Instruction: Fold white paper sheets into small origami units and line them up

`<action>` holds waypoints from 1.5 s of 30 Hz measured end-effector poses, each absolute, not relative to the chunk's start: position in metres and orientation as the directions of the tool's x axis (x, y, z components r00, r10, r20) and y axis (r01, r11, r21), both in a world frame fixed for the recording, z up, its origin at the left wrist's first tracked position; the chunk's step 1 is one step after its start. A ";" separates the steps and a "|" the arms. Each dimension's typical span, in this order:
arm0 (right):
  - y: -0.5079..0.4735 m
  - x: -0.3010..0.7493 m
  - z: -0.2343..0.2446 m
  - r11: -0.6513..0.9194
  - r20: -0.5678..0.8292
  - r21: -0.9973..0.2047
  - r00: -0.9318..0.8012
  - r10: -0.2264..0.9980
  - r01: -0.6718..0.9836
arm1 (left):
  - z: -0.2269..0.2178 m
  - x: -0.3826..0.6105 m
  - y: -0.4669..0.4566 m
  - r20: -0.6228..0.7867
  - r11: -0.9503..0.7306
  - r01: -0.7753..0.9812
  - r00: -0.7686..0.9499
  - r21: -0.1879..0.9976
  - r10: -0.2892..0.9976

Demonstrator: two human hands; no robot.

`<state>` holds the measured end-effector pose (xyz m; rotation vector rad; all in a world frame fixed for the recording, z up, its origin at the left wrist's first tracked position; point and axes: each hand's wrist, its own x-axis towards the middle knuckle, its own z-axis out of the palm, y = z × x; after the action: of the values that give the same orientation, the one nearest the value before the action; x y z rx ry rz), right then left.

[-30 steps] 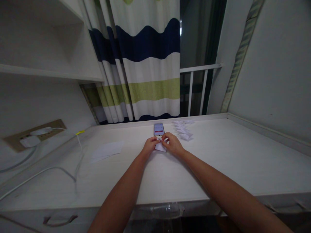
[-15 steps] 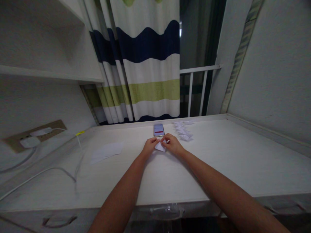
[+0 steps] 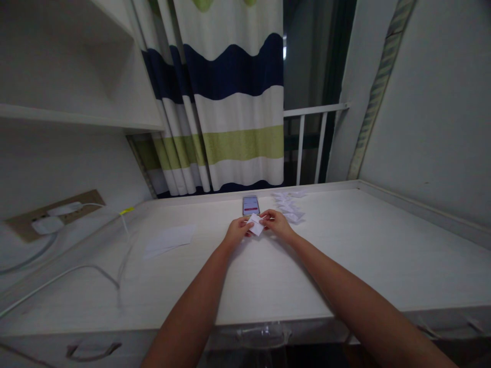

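Note:
A small folded white paper [image 3: 256, 225] is held between both hands just above the desk, its corners turned like a diamond. My left hand [image 3: 237, 230] pinches its left edge, thumb on top. The right edge is between the fingertips of my right hand [image 3: 276, 224]. Right behind the paper lies a phone [image 3: 251, 204] with its screen lit. Several folded white paper pieces [image 3: 290, 208] sit in a row to the right of the phone, beyond my right hand.
Flat white paper sheets [image 3: 170, 240] lie on the left of the white desk [image 3: 268, 291]. A white cable [image 3: 95, 266] runs along the desk's left side from chargers [image 3: 48, 225] in a wall socket. A striped curtain [image 3: 241, 112] hangs behind the desk.
The folded paper has been turned and lifted a little, so more of its face shows between the hands. My right hand's fingers have moved to its right edge.

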<state>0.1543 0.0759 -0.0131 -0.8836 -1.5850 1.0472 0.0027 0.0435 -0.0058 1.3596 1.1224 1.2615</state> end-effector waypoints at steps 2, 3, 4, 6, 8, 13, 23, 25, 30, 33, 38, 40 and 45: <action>0.075 0.155 -0.012 0.344 0.322 -0.938 -0.247 0.914 0.048 | -0.006 0.001 0.044 0.164 -0.165 0.036 0.038 0.986 0.986; 0.074 0.156 -0.012 0.334 0.312 -0.941 -0.258 0.914 0.046 | -0.006 0.001 0.045 0.172 -0.173 0.039 0.035 0.984 0.985; 0.074 0.157 -0.011 0.322 0.300 -0.946 -0.269 0.915 0.043 | -0.005 0.000 0.045 0.177 -0.179 0.039 0.032 0.983 0.984; 0.072 0.158 -0.010 0.293 0.276 -0.956 -0.278 0.920 0.022 | -0.005 0.000 0.045 0.182 -0.183 0.025 0.029 0.983 0.983; 0.071 0.159 -0.007 0.252 0.248 -0.968 -0.260 0.933 -0.020 | -0.003 0.000 0.043 0.192 -0.192 -0.011 0.032 0.981 0.981; 0.068 0.159 -0.001 0.191 0.217 -0.972 -0.211 0.953 -0.137 | 0.001 0.000 0.040 0.230 -0.226 -0.082 0.044 0.971 0.972; 0.069 0.158 -0.003 0.253 0.294 -0.945 -0.203 0.934 -0.205 | 0.002 -0.001 0.038 0.268 -0.266 -0.072 0.013 0.961 0.963; 0.070 0.158 -0.003 0.266 0.307 -0.941 -0.197 0.931 -0.209 | 0.002 0.000 0.038 0.263 -0.261 -0.082 0.010 0.962 0.965; 0.071 0.157 -0.002 0.291 0.329 -0.933 -0.177 0.927 -0.210 | 0.002 0.000 0.039 0.237 -0.238 -0.089 -0.019 0.967 0.971; 0.071 0.157 -0.002 0.286 0.324 -0.932 -0.164 0.932 -0.222 | 0.003 0.000 0.039 0.230 -0.232 -0.089 -0.031 0.969 0.973; 0.070 0.157 -0.001 0.240 0.288 -0.942 -0.197 0.937 -0.235 | 0.004 0.000 0.038 0.226 -0.227 -0.100 -0.020 0.969 0.974; 0.069 0.158 0.000 0.229 0.281 -0.943 -0.208 0.937 -0.242 | 0.004 0.000 0.038 0.230 -0.229 -0.100 -0.003 0.968 0.973; 0.065 0.161 0.001 0.237 0.304 -0.937 -0.265 0.915 -0.256 | 0.002 0.001 0.039 0.223 -0.221 -0.091 0.011 0.971 0.975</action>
<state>0.1607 0.0651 0.0014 -0.6808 -1.3740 1.3045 0.0008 0.0395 0.0023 1.3132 1.0127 1.3956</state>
